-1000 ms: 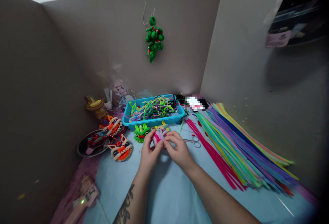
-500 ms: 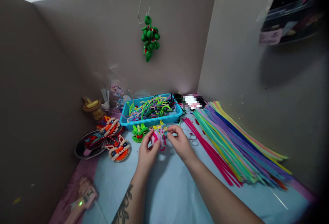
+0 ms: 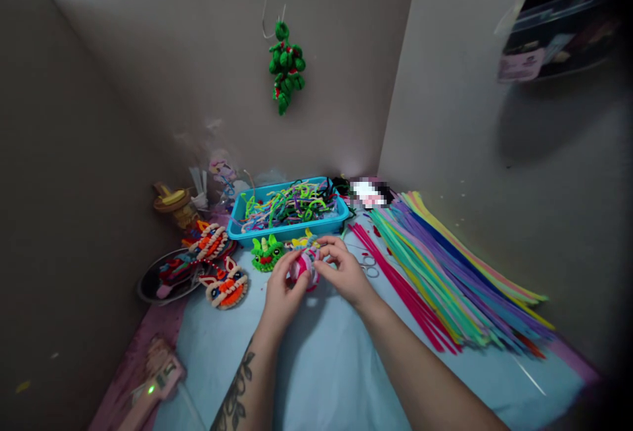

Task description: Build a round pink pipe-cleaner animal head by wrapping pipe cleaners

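Pink-and-white fuzzy piece (image 3: 305,270) is up off the blue cloth (image 3: 324,372), between both hands, mid-table, prob. so every side can be reached. L hand (image 3: 285,289) grasps it, thumb in front & fingers behind, likely as the steady clamp; R hand (image 3: 345,274) has thumb & fingertips at its right edge, probably for finer work (can't tell if they're pinching a strand or just touching).

Blue tray (image 3: 257,236) sits behind w/ short stem bits (image 3: 291,205), presumably kept together so they don't scatter. Long stems (image 3: 435,273) lie fanned at R, likely for easy picking; red stems (image 3: 406,291) lie along their near-left edge. Scissors (image 3: 366,264) just beyond R hand, handles this way, handy for a grab.

Count: 1 piece held; 1 green head (image 3: 268,256); 1 yellow-and-blue piece (image 3: 301,242), partly hidden behind the hands; 2 orange heads (image 3: 228,288) at L; 1 tray; 1 pr scissors; 1 green bunch (image 3: 287,65) hung on the back wall; red stems several, long ones & bits too many to count
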`<act>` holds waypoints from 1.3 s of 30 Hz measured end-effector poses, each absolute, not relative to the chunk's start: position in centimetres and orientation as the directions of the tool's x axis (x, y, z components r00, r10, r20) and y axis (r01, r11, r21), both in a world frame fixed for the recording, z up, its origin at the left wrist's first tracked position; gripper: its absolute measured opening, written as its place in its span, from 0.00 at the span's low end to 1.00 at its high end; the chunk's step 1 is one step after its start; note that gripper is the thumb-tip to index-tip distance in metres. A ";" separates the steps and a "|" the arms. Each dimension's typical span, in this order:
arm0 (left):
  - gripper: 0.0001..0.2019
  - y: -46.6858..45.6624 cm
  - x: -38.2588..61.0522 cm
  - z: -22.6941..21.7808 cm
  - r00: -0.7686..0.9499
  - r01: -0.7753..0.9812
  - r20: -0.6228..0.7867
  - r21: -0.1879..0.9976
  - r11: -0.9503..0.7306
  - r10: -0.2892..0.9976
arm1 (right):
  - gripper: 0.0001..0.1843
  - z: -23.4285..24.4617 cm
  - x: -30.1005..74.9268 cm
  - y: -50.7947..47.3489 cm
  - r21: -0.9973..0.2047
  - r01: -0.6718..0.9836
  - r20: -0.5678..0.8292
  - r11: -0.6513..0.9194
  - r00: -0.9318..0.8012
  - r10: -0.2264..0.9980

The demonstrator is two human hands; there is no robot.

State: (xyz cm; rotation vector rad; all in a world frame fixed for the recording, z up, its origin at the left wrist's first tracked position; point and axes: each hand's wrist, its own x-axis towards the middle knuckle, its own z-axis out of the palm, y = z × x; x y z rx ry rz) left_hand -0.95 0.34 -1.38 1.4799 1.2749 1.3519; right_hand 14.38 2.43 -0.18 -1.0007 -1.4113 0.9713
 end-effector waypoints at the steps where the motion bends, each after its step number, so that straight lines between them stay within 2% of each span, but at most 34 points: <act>1: 0.20 0.3 -0.9 -1.3 -0.048 0.146 0.203 0.970 -0.194 0.978 | 0.02 -0.2 14.5 2.5 -0.945 0.046 0.321 0.323 -0.042 0.946; 5: 0.21 0.2 -0.8 -0.7 -0.018 0.069 0.126 0.990 -0.124 0.992 | 0.03 -0.7 14.8 3.1 -0.942 -0.032 0.334 0.333 -0.011 0.943; 11: 0.21 0.1 -0.8 -0.8 0.061 0.045 0.136 0.989 -0.139 0.989 | 0.04 -1.0 14.5 3.2 -0.944 -0.033 0.329 0.329 -0.010 0.944; 16: 0.21 0.1 -0.7 -1.2 0.081 0.070 0.183 0.979 -0.189 0.980 | 0.07 -0.9 14.2 3.1 -0.952 -0.053 0.303 0.303 0.007 0.953; 21: 0.29 -0.1 -0.6 -1.4 0.065 0.157 0.237 0.957 -0.244 0.969 | 0.08 -1.2 13.8 2.9 -0.958 -0.109 0.268 0.267 0.000 0.963; 27: 0.26 -0.1 -0.4 -1.8 0.038 0.212 0.273 0.938 -0.275 0.961 | 0.08 -1.0 13.3 2.7 -0.965 -0.160 0.207 0.206 0.010 0.978; 29: 0.25 -0.1 -0.4 -1.8 0.029 0.222 0.287 0.932 -0.286 0.957 | 0.07 -0.8 13.2 2.5 -0.964 -0.117 0.236 0.238 0.030 0.971; 34: 0.24 -0.2 -0.4 -1.5 0.024 0.231 0.295 0.928 -0.292 0.955 | 0.01 -0.1 13.2 2.0 -0.914 0.111 0.397 0.390 0.054 0.916; 39: 0.24 -0.2 -0.5 -1.7 0.040 0.299 0.316 0.901 -0.313 0.948 | 0.05 -0.2 13.3 1.9 -0.882 0.156 0.456 0.444 0.056 0.888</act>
